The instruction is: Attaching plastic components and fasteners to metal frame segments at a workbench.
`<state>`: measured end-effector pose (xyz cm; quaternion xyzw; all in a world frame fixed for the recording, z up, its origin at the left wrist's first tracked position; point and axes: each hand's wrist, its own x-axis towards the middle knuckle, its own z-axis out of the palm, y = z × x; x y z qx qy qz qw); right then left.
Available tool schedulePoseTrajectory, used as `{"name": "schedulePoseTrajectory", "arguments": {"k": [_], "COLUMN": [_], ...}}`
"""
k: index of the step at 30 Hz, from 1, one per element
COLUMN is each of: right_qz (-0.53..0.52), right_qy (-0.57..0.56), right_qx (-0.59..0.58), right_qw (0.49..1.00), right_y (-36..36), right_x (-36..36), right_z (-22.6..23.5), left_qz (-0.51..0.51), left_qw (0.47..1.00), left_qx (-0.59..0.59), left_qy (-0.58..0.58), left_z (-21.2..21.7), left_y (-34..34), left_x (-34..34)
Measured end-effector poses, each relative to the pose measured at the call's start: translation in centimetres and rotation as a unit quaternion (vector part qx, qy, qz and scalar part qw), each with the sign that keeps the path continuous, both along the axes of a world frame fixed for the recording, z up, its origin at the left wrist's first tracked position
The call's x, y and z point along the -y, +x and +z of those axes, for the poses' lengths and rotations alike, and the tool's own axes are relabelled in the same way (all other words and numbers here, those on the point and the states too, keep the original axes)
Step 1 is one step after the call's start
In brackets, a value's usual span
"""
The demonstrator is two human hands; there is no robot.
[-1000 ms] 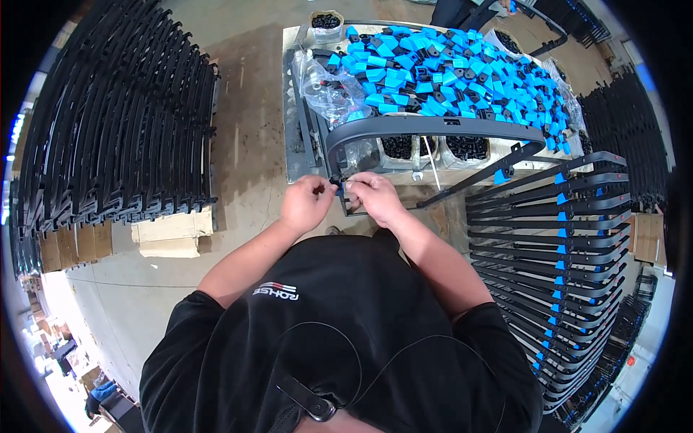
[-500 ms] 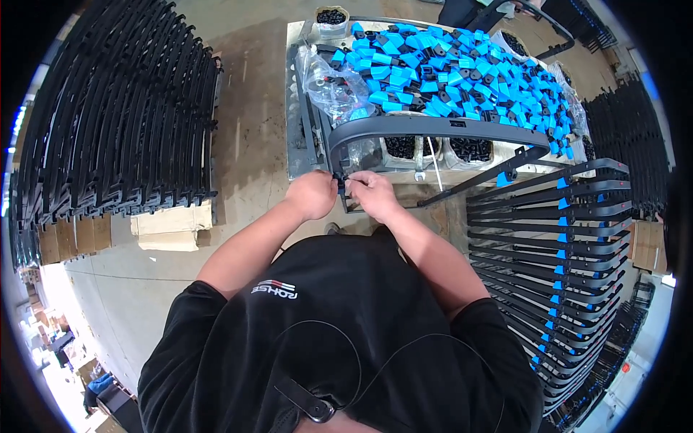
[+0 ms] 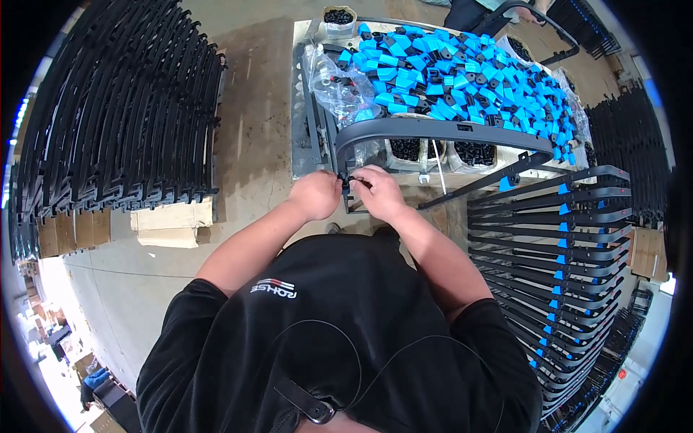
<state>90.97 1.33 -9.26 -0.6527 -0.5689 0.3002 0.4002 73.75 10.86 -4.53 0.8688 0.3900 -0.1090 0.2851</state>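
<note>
The long dark curved bar (image 3: pixel 440 131) lies across the desk (image 3: pixel 299 155) at twelve o'clock, long axis running nine to three, its left end bending down toward six. It looks stiff, light enough (best held near that bend). Left hand (image 3: pixel 316 195) and right hand (image 3: pixel 379 191) pinch closed on a small black fitting (image 3: pixel 346 180) there.

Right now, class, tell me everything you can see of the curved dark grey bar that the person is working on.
The curved bar is a long dark grey arc, metal or plastic by its look, with a smooth matte face. It lies across the front of the worktable, before the heap of blue clips, its left end bending down toward the person. There the left hand and right hand meet at a small black fitting. Its right end reaches the stacked bars.
</note>
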Motion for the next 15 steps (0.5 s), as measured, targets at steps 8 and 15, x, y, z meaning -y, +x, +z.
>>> {"name": "schedulePoseTrajectory", "arguments": {"k": [8, 15], "right_qz": [0.117, 0.063], "right_qy": [0.046, -0.123], "right_qx": [0.146, -0.107], "right_qw": [0.981, 0.985], "right_y": [1.8, 1.8], "right_x": [-0.9, -1.8], "right_z": [0.4, -1.6], "left_qz": [-0.013, -0.005], "left_qw": [1.000, 1.000], "left_qx": [-0.011, -0.008], "left_qy": [-0.005, 0.005], "left_z": [-0.9, -0.8], "left_y": [0.1, 0.3], "left_x": [-0.1, -0.1]}}
